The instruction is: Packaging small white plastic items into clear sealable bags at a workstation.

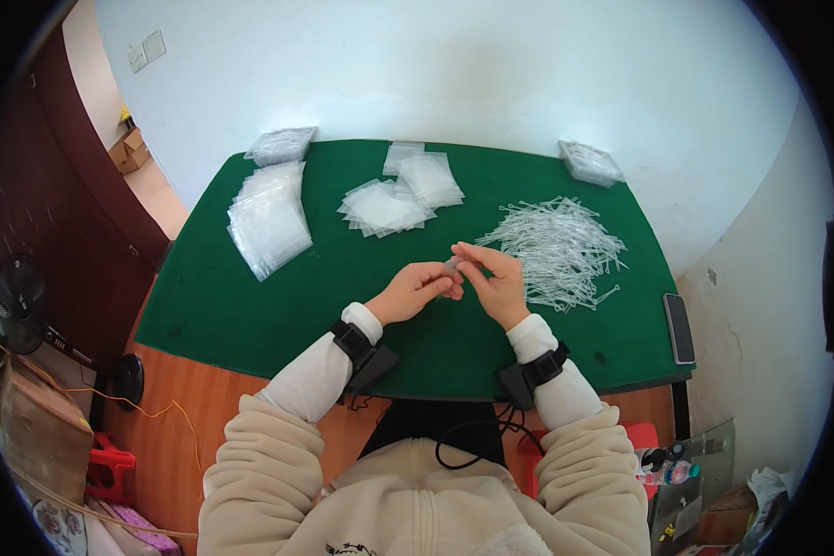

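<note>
My left hand [411,293] and my right hand [497,284] meet above the middle of the green table, both with curled fingers. Between the fingertips is a small clear plastic piece [452,264]; its exact kind is mostly hidden by the fingers. Just beyond my right hand lies a loose heap of thin clear plastic sticks [565,255] with small loops at their ends. Fanned clear plastic bags [385,208] lie ahead of my hands, beside another overlapping group of bags [431,179]. A longer fanned stack of clear bags [271,222] is at the left.
The green table [250,315] stands against a white wall. Filled clear packs [283,145] sit at its far left, and another pack [591,163] at the far right. A phone [678,329] lies on the right edge. A black fan [28,301] stands on the floor left.
</note>
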Motion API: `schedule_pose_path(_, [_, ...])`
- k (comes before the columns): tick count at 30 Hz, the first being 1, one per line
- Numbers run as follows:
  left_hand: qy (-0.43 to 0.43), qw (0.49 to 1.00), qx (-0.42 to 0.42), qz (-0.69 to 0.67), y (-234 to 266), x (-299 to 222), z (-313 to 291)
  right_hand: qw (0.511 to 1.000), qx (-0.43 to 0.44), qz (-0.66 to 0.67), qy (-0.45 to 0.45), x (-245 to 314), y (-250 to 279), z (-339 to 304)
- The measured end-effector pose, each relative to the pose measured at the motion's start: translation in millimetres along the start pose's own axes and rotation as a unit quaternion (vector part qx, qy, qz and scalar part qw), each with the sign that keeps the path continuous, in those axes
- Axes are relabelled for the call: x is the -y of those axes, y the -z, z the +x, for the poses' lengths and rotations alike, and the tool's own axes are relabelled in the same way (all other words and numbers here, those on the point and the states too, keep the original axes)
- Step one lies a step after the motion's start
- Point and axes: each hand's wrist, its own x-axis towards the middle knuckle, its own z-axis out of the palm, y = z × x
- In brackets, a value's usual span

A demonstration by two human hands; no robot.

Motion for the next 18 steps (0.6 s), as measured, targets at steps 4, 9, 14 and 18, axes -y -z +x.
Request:
schedule_pose_path(4, [-0.019,0.997,-0.008,0.074,0.7,0.3,1.1,0.999,0.035,-0.005,-0.024,0.2,0.2,-0.8])
schedule_pose_path(9, [-0.028,0.987,-0.028,0.158,-1.2,-4.3,-0.9,0.993,0.066,0.045,-0.084,1.7,-3.8,-1.9])
schedule_pose_path(14, [-0.035,0.979,-0.045,0.198,-2.5,-5.0,-2.6,0.992,0.106,0.042,-0.046,-9.7,-5.0,-4.9])
schedule_pose_path(18, [-0.037,0.978,-0.035,0.204,-0.3,-3.1,-2.0,0.987,0.117,0.069,-0.086,-5.8,-2.7,-3.9])
